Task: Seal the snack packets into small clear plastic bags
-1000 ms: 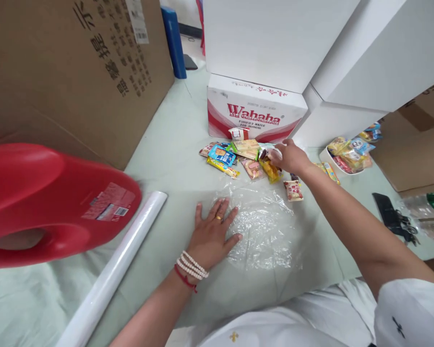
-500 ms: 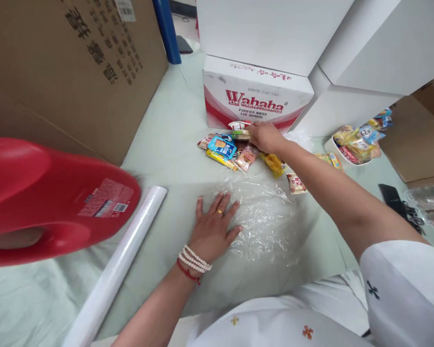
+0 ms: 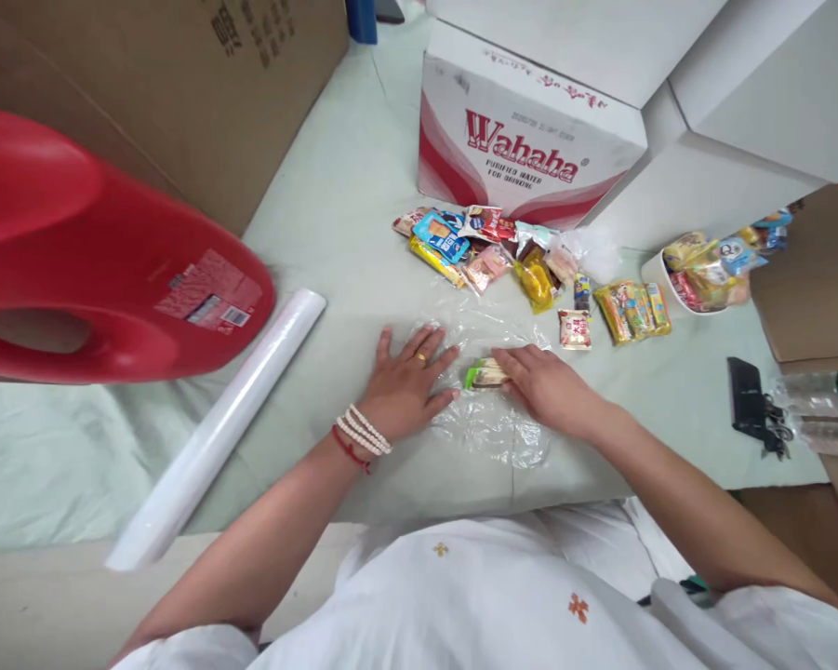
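Note:
My left hand (image 3: pixel 405 383) lies flat with fingers spread, at the left edge of a sheet of clear plastic film (image 3: pixel 492 433) on the table. In my right hand (image 3: pixel 548 386) is a small snack packet (image 3: pixel 486 374) with a green end, held low over the middle of the film. My fingers cover its right part. Beyond the film lies a pile of wrapped snacks (image 3: pixel 485 265), in blue, yellow, red and pink wrappers. Closest to my right hand is a small white and red packet (image 3: pixel 574 329), with a yellow multi-pack of snacks (image 3: pixel 631 312) to its right.
A Wahaha water carton (image 3: pixel 523 140) stands behind the snacks. On the left are a red plastic jug (image 3: pixel 126 251), a white roll (image 3: pixel 223 428) and a large cardboard box (image 3: pixel 146 84). To the right are a white snack-filled bowl (image 3: pixel 659 277) and a black object with keys (image 3: pixel 750 400).
My right hand has come back from the snack pile to the film, bringing the green-ended packet. My left hand stays spread on the film's edge. The view has tilted downward.

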`<state>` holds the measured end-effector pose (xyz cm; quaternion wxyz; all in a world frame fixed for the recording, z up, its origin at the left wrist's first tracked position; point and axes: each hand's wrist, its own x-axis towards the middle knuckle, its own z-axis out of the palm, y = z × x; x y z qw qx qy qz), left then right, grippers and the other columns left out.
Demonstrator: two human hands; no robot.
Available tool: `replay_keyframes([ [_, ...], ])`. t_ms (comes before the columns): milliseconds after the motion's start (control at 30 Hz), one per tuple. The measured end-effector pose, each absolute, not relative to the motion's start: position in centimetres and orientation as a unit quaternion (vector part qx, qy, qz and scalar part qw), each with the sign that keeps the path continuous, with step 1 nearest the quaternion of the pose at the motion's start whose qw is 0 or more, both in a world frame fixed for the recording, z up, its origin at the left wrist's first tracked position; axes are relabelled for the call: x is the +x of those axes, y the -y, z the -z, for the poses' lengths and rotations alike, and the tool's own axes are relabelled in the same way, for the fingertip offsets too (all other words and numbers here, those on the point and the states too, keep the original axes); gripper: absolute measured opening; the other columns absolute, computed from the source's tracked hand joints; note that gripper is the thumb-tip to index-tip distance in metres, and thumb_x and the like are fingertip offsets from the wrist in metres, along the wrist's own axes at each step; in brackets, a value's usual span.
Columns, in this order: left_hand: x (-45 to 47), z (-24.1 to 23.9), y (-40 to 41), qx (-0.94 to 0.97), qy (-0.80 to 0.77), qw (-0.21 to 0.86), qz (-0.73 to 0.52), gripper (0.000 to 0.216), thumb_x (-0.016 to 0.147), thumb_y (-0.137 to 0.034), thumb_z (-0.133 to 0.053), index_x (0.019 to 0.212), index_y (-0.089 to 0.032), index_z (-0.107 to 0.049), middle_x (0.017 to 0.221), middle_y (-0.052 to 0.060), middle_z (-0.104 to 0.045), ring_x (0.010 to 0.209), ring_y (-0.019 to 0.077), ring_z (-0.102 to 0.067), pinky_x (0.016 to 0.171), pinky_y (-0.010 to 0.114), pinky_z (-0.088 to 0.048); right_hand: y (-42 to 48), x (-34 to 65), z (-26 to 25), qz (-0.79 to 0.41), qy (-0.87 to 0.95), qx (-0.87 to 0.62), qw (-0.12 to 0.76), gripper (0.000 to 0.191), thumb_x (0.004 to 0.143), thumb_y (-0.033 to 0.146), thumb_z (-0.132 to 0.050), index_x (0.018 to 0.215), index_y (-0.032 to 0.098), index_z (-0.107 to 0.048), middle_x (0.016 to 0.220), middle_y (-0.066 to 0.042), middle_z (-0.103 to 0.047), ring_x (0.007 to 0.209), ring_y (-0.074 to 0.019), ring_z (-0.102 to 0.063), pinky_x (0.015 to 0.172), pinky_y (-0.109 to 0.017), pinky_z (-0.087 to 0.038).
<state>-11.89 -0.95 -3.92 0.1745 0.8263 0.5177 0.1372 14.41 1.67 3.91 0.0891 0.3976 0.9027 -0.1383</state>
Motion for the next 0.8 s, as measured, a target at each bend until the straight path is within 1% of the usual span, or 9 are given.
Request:
replay_keyframes([
  [133, -12.1, 4.0, 0.9, 0.832, -0.510, 0.177, -0.126, 0.064, 0.094, -0.052, -0.061, 0.154, -0.033, -0.048, 0.169, 0.012, -0.035, 0.156, 0.0372, -0.031, 0.123, 0.073, 0.001, -0.9, 14.3, -1.8, 0.092, -0.895, 0.433, 0.050, 0.055, 0.104, 0.033, -0.046, 0.155, 0.014, -0.045, 0.137, -0.021, -0.061, 0.120, -0.0365, -0.056, 0.099, -0.050, -0.047],
  [233, -11.9, 3.7, 1.2, 0.830, -0.515, 0.179, -0.114, 0.071, 0.092, -0.053, -0.063, 0.157, -0.032, -0.043, 0.169, 0.014, -0.034, 0.156, 0.0383, -0.030, 0.123, 0.074, -0.001, -1.8, 15.6, -2.8, 0.158, -0.880, 0.448, 0.005, 0.055, 0.104, 0.031, -0.044, 0.157, 0.016, -0.043, 0.127, -0.019, -0.065, 0.112, -0.0330, -0.060, 0.094, -0.046, -0.051],
  [333, -11.0, 3.2, 2.0, 0.820, -0.533, 0.183, -0.095, 0.080, 0.091, -0.049, -0.064, 0.162, -0.027, -0.033, 0.169, 0.017, -0.032, 0.157, 0.0379, -0.029, 0.123, 0.074, -0.004, -3.2, 16.2, -4.1, 0.249, -0.868, 0.426, -0.056, 0.062, 0.102, 0.032, -0.047, 0.162, 0.019, -0.034, 0.139, -0.018, -0.062, 0.123, -0.0322, -0.059, 0.101, -0.047, -0.050],
  [400, -10.4, 2.9, 2.7, 0.816, -0.540, 0.188, -0.083, 0.083, 0.092, -0.048, -0.062, 0.164, -0.023, -0.028, 0.169, 0.019, -0.031, 0.157, 0.0373, -0.028, 0.123, 0.073, -0.006, -3.8, 15.7, -4.5, 0.310, -0.872, 0.374, -0.056, 0.059, 0.103, 0.031, -0.046, 0.160, 0.023, -0.036, 0.146, -0.013, -0.059, 0.129, -0.0291, -0.058, 0.106, -0.045, -0.048],
  [467, -10.1, 2.9, 3.3, 0.810, -0.547, 0.197, -0.076, 0.086, 0.092, -0.047, -0.061, 0.165, -0.019, -0.024, 0.169, 0.021, -0.030, 0.158, 0.0372, -0.027, 0.124, 0.072, -0.008, -4.1, 14.5, -4.4, 0.339, -0.882, 0.326, -0.017, 0.051, 0.104, 0.028, -0.045, 0.155, 0.025, -0.044, 0.142, -0.010, -0.063, 0.125, -0.0260, -0.060, 0.104, -0.041, -0.049],
  [533, -10.2, 2.9, 3.8, 0.798, -0.563, 0.203, -0.077, 0.088, 0.092, -0.048, -0.061, 0.165, -0.018, -0.021, 0.169, 0.022, -0.031, 0.158, 0.0376, -0.026, 0.123, 0.072, -0.009, -4.1, 13.4, -3.9, 0.298, -0.897, 0.327, 0.016, 0.044, 0.103, 0.024, -0.047, 0.146, 0.022, -0.055, 0.138, -0.012, -0.064, 0.123, -0.0275, -0.059, 0.102, -0.042, -0.049],
  [633, -10.8, 3.0, 4.3, 0.787, -0.577, 0.200, -0.090, 0.086, 0.093, -0.050, -0.060, 0.165, -0.021, -0.024, 0.168, 0.021, -0.032, 0.158, 0.0385, -0.025, 0.122, 0.074, -0.009, -3.4, 12.6, -3.1, 0.190, -0.905, 0.381, 0.005, 0.039, 0.102, 0.030, -0.052, 0.139, 0.018, -0.062, 0.148, -0.016, -0.055, 0.132, -0.0342, -0.049, 0.106, -0.049, -0.045],
  [733, -11.3, 3.0, 4.5, 0.785, -0.580, 0.192, -0.098, 0.081, 0.095, -0.051, -0.057, 0.164, -0.022, -0.026, 0.169, 0.020, -0.032, 0.159, 0.0384, -0.024, 0.120, 0.076, -0.008, -2.3, 12.5, -2.6, 0.162, -0.904, 0.395, -0.007, 0.054, 0.099, 0.045, -0.061, 0.143, 0.015, -0.059, 0.151, -0.017, -0.052, 0.135, -0.0375, -0.043, 0.110, -0.053, -0.042],
  [800, -11.5, 2.9, 4.6, 0.788, -0.580, 0.185, -0.096, 0.077, 0.097, -0.049, -0.055, 0.163, -0.022, -0.026, 0.169, 0.019, -0.031, 0.159, 0.0375, -0.024, 0.119, 0.077, -0.007, -1.3, 12.4, -2.4, 0.183, -0.906, 0.382, 0.000, 0.073, 0.092, 0.056, -0.069, 0.149, 0.013, -0.053, 0.145, -0.017, -0.058, 0.133, -0.0379, -0.044, 0.111, -0.055, -0.042],
])
